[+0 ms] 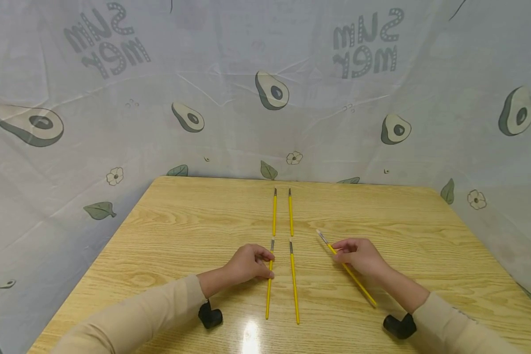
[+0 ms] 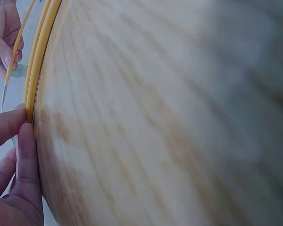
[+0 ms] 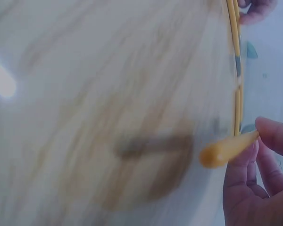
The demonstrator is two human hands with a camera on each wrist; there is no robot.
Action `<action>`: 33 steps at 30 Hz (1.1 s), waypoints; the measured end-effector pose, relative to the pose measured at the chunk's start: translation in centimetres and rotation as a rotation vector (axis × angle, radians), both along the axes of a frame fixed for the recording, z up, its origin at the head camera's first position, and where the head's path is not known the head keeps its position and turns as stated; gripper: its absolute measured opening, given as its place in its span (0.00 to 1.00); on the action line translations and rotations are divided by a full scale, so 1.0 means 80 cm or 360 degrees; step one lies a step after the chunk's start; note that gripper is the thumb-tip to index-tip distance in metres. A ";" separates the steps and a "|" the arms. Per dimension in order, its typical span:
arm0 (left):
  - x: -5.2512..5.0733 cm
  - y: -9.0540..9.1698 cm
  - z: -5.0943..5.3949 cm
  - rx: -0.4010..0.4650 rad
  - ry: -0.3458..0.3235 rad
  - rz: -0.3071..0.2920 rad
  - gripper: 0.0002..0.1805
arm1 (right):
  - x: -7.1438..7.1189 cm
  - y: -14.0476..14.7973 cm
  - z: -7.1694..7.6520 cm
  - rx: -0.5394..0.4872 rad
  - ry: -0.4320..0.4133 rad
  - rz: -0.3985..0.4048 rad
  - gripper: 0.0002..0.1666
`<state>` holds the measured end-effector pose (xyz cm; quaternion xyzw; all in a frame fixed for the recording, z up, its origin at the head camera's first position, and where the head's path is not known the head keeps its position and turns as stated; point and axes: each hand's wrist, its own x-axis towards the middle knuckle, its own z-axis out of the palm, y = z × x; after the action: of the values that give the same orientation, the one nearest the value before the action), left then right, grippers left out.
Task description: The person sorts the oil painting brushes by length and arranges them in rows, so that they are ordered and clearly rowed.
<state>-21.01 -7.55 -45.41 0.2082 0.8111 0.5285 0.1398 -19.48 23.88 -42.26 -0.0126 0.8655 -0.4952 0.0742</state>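
My left hand (image 1: 247, 264) pinches a yellow paintbrush (image 1: 268, 298) on the table, its pale bristles facing away from me. Beside it lies another near paintbrush (image 1: 294, 287), parallel and untouched. Beyond these, a far left paintbrush (image 1: 274, 215) and a far right paintbrush (image 1: 291, 215) lie nearly in line with them. On the right, my right hand (image 1: 363, 256) holds a slanted paintbrush (image 1: 358, 284) between thumb and fingers, bristles up and to the left. In the right wrist view its rounded handle end (image 3: 217, 154) appears raised off the tabletop.
The light wood table (image 1: 181, 221) reaches back to a pale cloth (image 1: 230, 132) printed with avocados. A black wrist device sits under each sleeve, the left device (image 1: 210, 315) and the right device (image 1: 399, 326) both low over the table.
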 end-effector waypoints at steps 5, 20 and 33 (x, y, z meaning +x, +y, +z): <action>0.001 -0.001 0.002 0.0029 0.0000 -0.0009 0.19 | 0.006 -0.014 -0.002 -0.0057 -0.0013 0.0002 0.17; -0.001 -0.001 -0.001 -0.0039 0.0029 -0.0002 0.19 | 0.017 -0.042 -0.015 -0.0116 -0.0030 -0.0092 0.17; -0.001 -0.001 -0.002 -0.0014 0.0004 -0.0012 0.19 | 0.021 -0.048 -0.019 -0.0008 0.0020 -0.0118 0.15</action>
<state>-21.13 -7.63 -45.57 0.2112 0.8128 0.5241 0.1418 -17.83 20.02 -43.77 0.0161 0.8646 -0.4997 0.0504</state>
